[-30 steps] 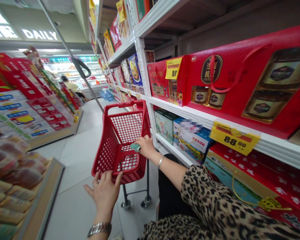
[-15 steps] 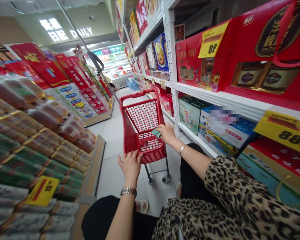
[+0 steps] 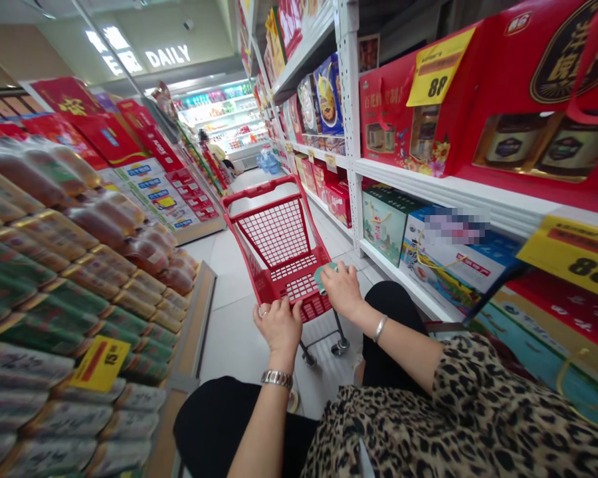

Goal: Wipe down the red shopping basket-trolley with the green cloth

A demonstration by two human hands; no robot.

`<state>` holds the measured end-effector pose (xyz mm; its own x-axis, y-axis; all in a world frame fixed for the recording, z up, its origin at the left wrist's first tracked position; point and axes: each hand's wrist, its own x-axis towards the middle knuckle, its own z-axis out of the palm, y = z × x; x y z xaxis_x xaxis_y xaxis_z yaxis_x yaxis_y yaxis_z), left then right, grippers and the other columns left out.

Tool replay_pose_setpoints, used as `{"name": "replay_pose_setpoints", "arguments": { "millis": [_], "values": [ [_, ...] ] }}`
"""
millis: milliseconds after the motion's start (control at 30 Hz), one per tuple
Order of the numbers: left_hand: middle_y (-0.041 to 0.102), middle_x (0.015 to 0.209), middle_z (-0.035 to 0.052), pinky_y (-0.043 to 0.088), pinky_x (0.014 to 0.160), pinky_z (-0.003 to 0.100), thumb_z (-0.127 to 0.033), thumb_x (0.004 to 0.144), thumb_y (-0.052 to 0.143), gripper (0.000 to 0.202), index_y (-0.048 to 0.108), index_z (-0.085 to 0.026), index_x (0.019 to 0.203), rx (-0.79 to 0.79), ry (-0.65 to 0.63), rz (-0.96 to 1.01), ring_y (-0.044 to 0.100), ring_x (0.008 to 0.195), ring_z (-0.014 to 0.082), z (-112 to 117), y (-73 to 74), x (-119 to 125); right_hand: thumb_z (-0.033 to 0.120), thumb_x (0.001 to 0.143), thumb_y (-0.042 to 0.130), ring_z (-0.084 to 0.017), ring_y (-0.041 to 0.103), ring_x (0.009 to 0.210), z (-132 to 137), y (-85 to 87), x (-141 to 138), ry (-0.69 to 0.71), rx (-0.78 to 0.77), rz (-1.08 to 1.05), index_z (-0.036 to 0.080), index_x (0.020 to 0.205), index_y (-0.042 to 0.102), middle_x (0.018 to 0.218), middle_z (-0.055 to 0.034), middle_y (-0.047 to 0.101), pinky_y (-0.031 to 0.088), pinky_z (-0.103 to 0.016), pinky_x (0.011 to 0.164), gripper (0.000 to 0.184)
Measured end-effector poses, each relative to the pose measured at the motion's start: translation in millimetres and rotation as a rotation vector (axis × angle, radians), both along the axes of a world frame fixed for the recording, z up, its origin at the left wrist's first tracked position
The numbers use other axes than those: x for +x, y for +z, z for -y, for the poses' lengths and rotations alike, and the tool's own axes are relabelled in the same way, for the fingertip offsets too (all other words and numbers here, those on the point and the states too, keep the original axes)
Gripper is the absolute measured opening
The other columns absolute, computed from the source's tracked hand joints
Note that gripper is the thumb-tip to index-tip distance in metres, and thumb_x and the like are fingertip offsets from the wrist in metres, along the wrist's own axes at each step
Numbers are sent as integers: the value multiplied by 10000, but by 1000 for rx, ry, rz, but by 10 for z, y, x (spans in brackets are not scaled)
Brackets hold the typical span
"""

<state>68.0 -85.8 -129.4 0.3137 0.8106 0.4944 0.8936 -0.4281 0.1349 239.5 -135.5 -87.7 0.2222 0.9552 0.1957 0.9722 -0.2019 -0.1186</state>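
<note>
A red plastic shopping cart with a grid-patterned basket stands in front of me on dark legs with casters. Its basket holds nothing that I can see. My left hand has its fingers curled over the near rim of the basket. At the basket's near right corner, my right hand is closed on a green cloth, pressed against the side. Part of the cloth is hidden beneath the fingers.
White shelves with red gift boxes run close along my right. To the left, stacked packs of cans and bottles stand on a low base. Farther up the aisle are a person, blue bagged items and a lit refrigerated case.
Both hands have moved right in view and the cart has swung at an angle, its far end leftward. The cloth stays in my right hand. A person now shows far ahead.
</note>
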Motion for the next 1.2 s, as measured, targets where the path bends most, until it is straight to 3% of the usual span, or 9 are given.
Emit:
{"name": "replay_pose_setpoints", "arguments": {
  "millis": [100, 233, 433, 567, 767, 900, 1000, 1200],
  "values": [
    [792, 996, 137, 287, 1170, 639, -441, 938, 635, 346, 799, -186, 1103, -4, -47, 47, 644, 1036, 338, 27, -16, 62, 125, 1049, 386, -287, 444, 1161, -9, 6, 113, -11, -9, -16, 260, 1157, 738, 1302, -89, 676, 333, -435, 893, 392],
    [747, 1272, 144, 90, 1234, 724, -394, 931, 648, 327, 759, -209, 1178, 12, -155, 130, 600, 1271, 362, -13, -95, 21, 95, 1033, 382, -284, 436, 1164, -59, 4, 331, -14, 14, -60, 277, 1176, 740, 1366, -56, 663, 315, -417, 855, 427],
    [778, 1188, 129, 32, 1251, 719, -297, 983, 554, 247, 754, -219, 1106, -2, -234, 185, 611, 1304, 333, -19, -217, -76, 86, 1000, 435, -310, 440, 1187, -196, -44, 559, -48, 49, -120, 307, 1207, 752, 1446, -41, 633, 313, -419, 851, 438],
    [796, 1070, 109, 102, 1254, 695, -280, 997, 521, 246, 756, -221, 1037, -4, -223, 185, 634, 1244, 314, 50, -223, 27, 89, 997, 430, -318, 445, 1181, -208, -43, 521, -78, 36, -120, 302, 1187, 754, 1383, -63, 656, 325, -420, 885, 432],
    [775, 912, 108, 240, 1232, 636, -288, 997, 518, 264, 763, -215, 934, 35, -229, 163, 656, 1119, 300, 155, -241, 263, 81, 963, 459, -313, 450, 1171, -57, -70, 205, -45, 42, -127, 259, 1161, 742, 1262, -95, 682, 344, -411, 879, 388],
    [789, 1023, 96, 293, 1235, 580, -286, 1008, 508, 278, 756, -225, 1118, 76, -356, 174, 680, 1065, 262, 167, -276, 293, 78, 962, 456, -305, 458, 1135, 16, -102, 99, 8, 46, -115, 247, 1120, 747, 1230, -86, 699, 340, -414, 855, 371],
    [755, 1249, 114, 234, 1272, 588, -318, 997, 539, 331, 713, -234, 1265, 112, -409, 182, 656, 1216, 274, 73, -238, 182, 88, 965, 467, -300, 453, 1130, 28, -118, 160, 0, 52, -129, 267, 1138, 751, 1261, -75, 701, 333, -411, 835, 378],
    [628, 1474, 170, 174, 1273, 654, -421, 926, 660, 498, 654, -203, 1374, 18, -252, 116, 494, 1442, 357, -407, 24, -190, 100, 970, 479, -299, 445, 1137, -28, -148, 412, -49, 64, -168, 289, 1186, 754, 1335, -48, 687, 318, -406, 832, 399]
  ]
}}
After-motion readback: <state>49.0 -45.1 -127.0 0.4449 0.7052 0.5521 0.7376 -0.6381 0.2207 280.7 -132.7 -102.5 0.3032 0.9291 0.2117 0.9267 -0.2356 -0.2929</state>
